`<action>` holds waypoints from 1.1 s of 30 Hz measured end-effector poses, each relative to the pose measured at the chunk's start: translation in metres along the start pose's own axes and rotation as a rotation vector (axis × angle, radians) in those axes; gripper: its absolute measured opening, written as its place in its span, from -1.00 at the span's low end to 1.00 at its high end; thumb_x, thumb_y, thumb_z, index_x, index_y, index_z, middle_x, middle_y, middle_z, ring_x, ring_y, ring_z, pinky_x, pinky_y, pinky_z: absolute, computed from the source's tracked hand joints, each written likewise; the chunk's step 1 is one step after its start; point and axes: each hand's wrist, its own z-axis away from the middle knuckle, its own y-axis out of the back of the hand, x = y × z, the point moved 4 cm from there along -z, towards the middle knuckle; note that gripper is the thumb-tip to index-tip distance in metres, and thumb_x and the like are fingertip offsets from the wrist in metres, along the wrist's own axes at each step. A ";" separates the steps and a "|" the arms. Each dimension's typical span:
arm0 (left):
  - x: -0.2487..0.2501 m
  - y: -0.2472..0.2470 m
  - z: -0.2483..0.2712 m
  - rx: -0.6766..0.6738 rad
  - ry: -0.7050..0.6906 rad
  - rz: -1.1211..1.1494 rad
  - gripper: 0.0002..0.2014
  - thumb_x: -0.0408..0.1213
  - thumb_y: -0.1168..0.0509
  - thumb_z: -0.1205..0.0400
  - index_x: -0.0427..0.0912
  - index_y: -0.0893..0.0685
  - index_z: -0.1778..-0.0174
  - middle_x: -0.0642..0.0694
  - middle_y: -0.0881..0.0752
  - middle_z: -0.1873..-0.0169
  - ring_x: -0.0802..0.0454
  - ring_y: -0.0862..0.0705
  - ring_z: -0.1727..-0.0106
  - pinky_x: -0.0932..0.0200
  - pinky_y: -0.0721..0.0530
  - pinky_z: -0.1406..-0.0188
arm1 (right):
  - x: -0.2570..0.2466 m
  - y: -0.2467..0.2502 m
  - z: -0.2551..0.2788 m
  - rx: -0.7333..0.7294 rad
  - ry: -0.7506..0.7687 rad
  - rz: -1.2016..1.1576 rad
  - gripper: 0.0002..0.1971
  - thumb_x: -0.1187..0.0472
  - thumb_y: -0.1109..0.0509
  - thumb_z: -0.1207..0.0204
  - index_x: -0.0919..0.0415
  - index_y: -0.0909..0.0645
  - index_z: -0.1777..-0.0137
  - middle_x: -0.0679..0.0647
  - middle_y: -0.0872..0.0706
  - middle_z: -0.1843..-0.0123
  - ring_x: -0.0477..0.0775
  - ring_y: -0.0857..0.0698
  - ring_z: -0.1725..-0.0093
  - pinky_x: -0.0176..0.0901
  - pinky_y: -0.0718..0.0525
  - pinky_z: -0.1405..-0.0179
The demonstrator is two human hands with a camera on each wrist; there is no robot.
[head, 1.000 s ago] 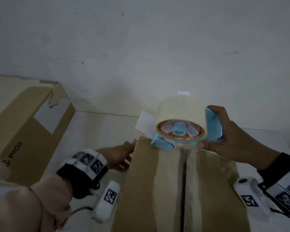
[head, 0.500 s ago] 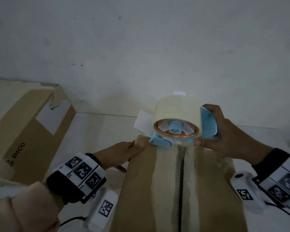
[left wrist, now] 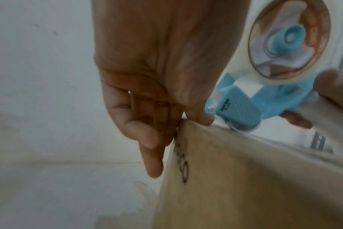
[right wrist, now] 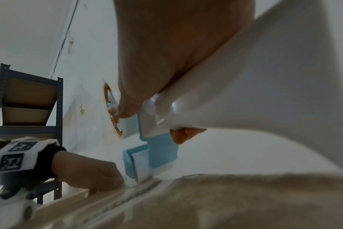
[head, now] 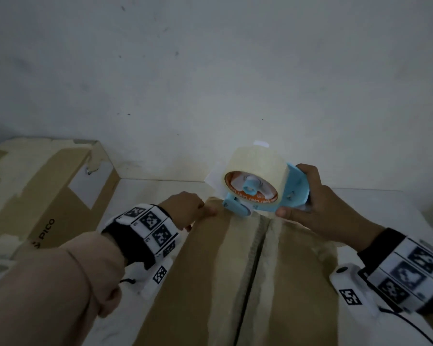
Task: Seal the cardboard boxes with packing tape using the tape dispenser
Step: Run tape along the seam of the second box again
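Note:
A brown cardboard box lies in front of me, its centre seam running away from me between pale tape strips. My right hand grips a blue tape dispenser that carries a beige tape roll. The dispenser's front end rests on the box's far edge, over the seam. My left hand pinches the box's far left corner just beside the dispenser. In the left wrist view its thumb lies on the top edge and its fingers lie down the side of the box.
A second cardboard box marked PICO stands at the left against the white wall. Both boxes sit on a white table. The right wrist view shows a dark metal shelf at the left.
My left hand has moved from the box's left side up to its far corner, next to the dispenser. The dispenser has stayed at the far edge.

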 end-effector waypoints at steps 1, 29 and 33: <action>0.003 0.004 0.000 0.015 0.026 -0.069 -0.43 0.15 -0.01 -0.66 -0.32 -0.66 0.04 -0.22 -0.72 0.16 -0.08 -0.74 0.16 0.23 -0.54 0.37 | 0.001 0.000 0.002 0.005 -0.009 -0.001 -0.30 -0.27 -0.56 -0.15 -0.27 -0.20 -0.17 -0.19 -0.60 -0.09 -0.24 -0.67 -0.08 -0.04 -0.72 -0.02; 0.040 -0.026 0.025 0.016 0.103 -0.228 -0.30 0.11 0.07 -0.69 0.01 0.35 -0.60 0.06 0.30 -0.63 -0.08 0.01 -0.66 -0.05 -0.20 -0.58 | -0.014 0.004 0.013 -0.084 0.005 0.105 -0.30 -0.18 -0.44 -0.15 -0.21 -0.09 -0.19 -0.27 -0.57 0.03 -0.31 -0.66 0.07 -0.29 -0.68 0.14; 0.036 -0.028 0.021 0.012 0.090 -0.176 -0.29 0.08 0.03 -0.69 0.01 0.33 -0.60 0.12 0.35 -0.61 -0.11 -0.02 -0.66 -0.08 -0.19 -0.58 | -0.003 0.023 0.029 -0.055 -0.028 0.108 -0.35 -0.18 -0.48 -0.13 -0.33 -0.15 -0.12 -0.20 -0.59 -0.03 -0.14 -0.68 -0.01 0.03 -0.72 0.00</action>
